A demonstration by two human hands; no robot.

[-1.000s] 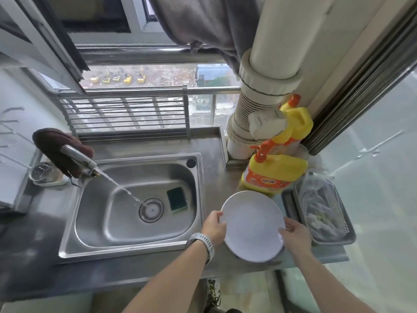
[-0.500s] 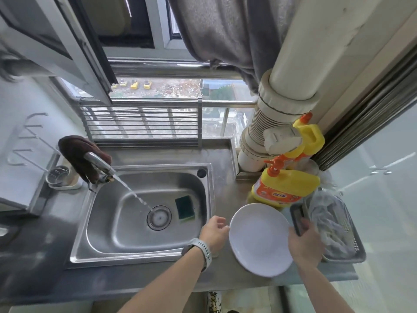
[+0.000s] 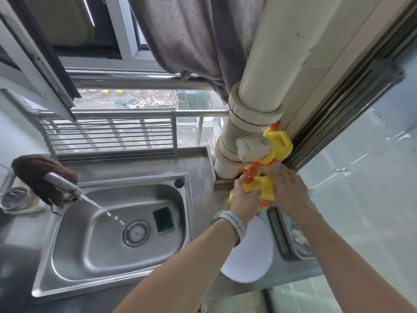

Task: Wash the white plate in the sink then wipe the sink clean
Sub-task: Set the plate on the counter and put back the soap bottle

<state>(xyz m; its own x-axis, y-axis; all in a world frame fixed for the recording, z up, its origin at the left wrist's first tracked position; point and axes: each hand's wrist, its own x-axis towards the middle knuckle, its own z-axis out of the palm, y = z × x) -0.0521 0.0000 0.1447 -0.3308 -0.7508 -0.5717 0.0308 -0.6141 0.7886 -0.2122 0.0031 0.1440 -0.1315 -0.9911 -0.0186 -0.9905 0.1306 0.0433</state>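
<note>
The white plate [image 3: 250,256] lies flat on the steel counter right of the sink [image 3: 67,263], partly hidden under my left forearm. A green sponge [image 3: 163,219] rests in the basin beside the drain [image 3: 136,233]. Water streams from the tap [image 3: 63,187] into the basin. Both hands are up at the yellow pump bottle of dish soap [image 3: 261,188] behind the plate. My left hand [image 3: 243,198] grips its left side below the orange pump. My right hand [image 3: 288,190] presses against its right side.
A brown cloth [image 3: 38,175] hangs over the tap. A second yellow bottle [image 3: 281,144] stands by the big white pipe [image 3: 250,123]. A grey tray [image 3: 286,236] holding a crumpled bag sits right of the plate. A soap dish [image 3: 15,199] is far left. The counter's front edge is close.
Both hands left the plate and rose to the soap bottle behind it. The view tilted up and closer. The plate stays on the counter.
</note>
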